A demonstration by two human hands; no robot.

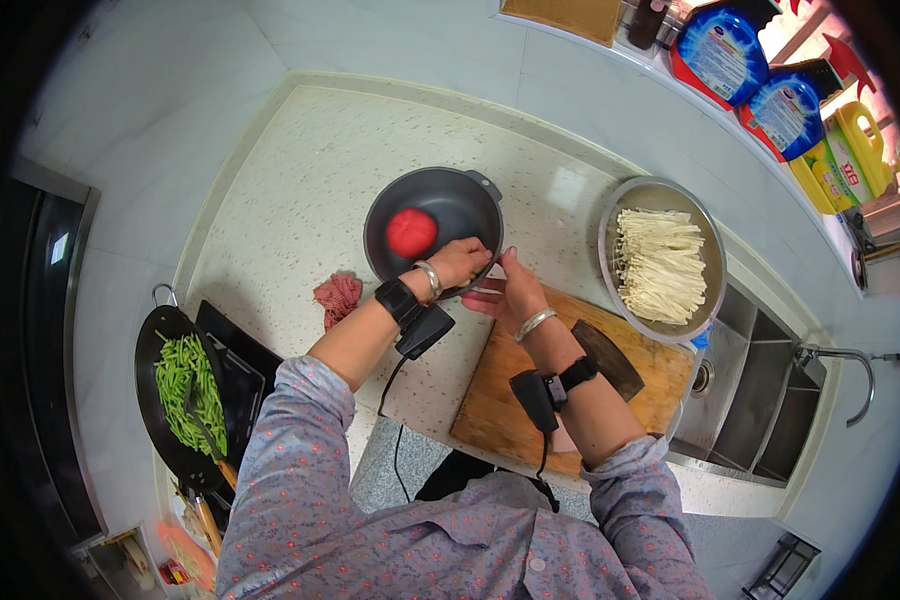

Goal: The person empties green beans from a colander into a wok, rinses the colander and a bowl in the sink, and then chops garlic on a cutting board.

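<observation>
A dark grey pot (446, 196) stands on the speckled counter, with a red tomato (411, 233) at its left side. My left hand (461, 261) reaches over the near rim with its fingers bent down inside. Something small and yellowish shows under that hand, too covered to name. At the pot's near right edge is my right hand (516, 289), thumb by the rim and fingers spread outside the wall. No object shows between those fingers. A wooden cutting board (495, 390) lies below my right forearm, and a cleaver (607, 360) rests on it, partly hidden by the arm.
Right of the pot, a steel bowl (607, 277) holds enoki mushrooms (660, 266), beside a sink (746, 375) with a faucet (859, 367). A red mesh cloth (338, 298) lies left. Farther left, a wok (148, 375) holds cut green beans (187, 390) and a spatula (208, 439).
</observation>
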